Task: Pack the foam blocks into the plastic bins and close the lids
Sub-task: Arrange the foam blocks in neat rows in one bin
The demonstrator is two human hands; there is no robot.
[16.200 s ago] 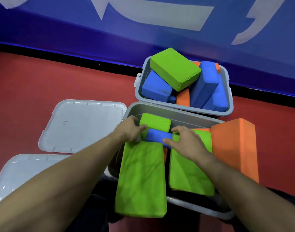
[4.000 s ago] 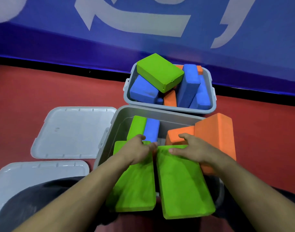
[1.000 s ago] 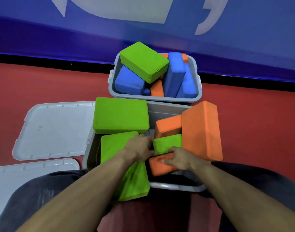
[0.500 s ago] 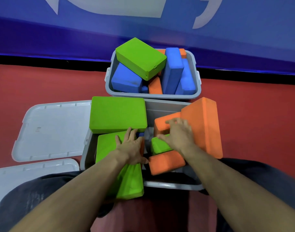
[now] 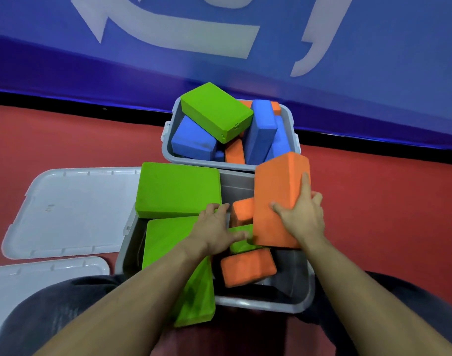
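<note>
right hand point(image 5: 303, 217) gripping large orange foam block point(image 5: 278, 199), tilted over right side of near grey bin point(image 5: 300, 276). left hand point(image 5: 214, 229), fingers spread flat, pressing green blocks point(image 5: 168, 240) inside. likely light, squashy, easiest held across broad faces. beyond bin, second bin point(image 5: 168, 152) heaped full; left of bin, two lids point(image 5: 73, 209). protruding blocks blocking lid closure.
</note>
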